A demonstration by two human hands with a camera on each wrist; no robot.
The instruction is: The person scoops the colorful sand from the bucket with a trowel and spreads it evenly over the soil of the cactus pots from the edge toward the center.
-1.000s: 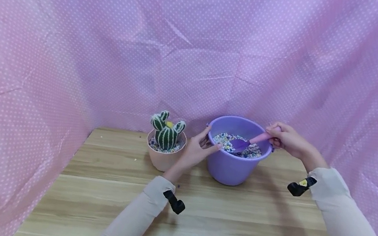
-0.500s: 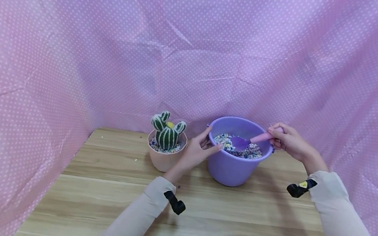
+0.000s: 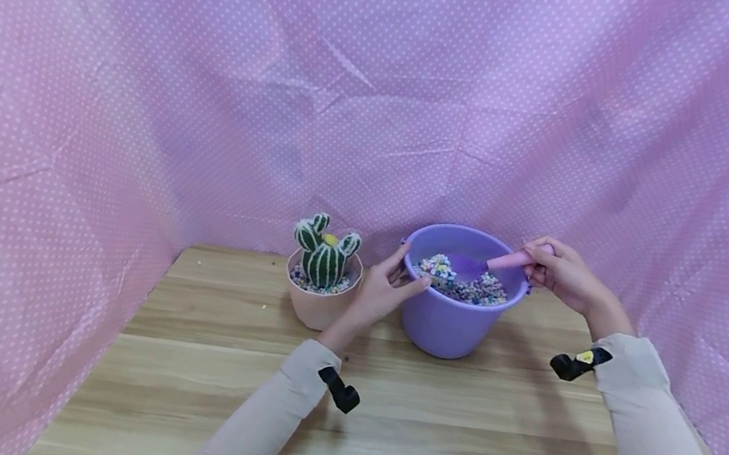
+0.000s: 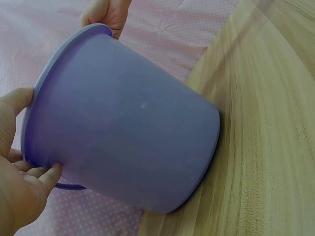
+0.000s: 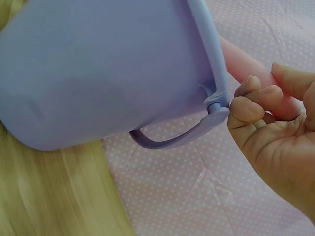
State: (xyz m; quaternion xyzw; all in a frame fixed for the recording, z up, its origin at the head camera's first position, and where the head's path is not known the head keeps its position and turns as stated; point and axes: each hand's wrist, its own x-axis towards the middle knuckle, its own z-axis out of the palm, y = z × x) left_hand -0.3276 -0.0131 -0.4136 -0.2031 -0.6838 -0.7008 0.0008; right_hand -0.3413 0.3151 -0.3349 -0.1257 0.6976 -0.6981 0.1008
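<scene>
A purple bucket stands upright on the table with small multicoloured pebbles inside. The left hand grips its left rim, thumb inside and fingers on the outer wall, as the left wrist view also shows. At the right rim, the right hand holds a small shovel by its pink handle. The shovel's purple blade slants down into the bucket, with a pale heap of pebbles at its front end. In the right wrist view, the right hand's fingers curl around the handle, right at the rim.
A potted cactus in a peach pot stands just left of the bucket, behind the left forearm. The bucket's bail handle hangs down outside. Pink dotted cloth surrounds the wooden table. A few stray pebbles lie on the wood.
The shovel has shifted slightly back and right, its blade turning, and pebbles now heap up in front of it. The left hand and the bucket stay in place.
</scene>
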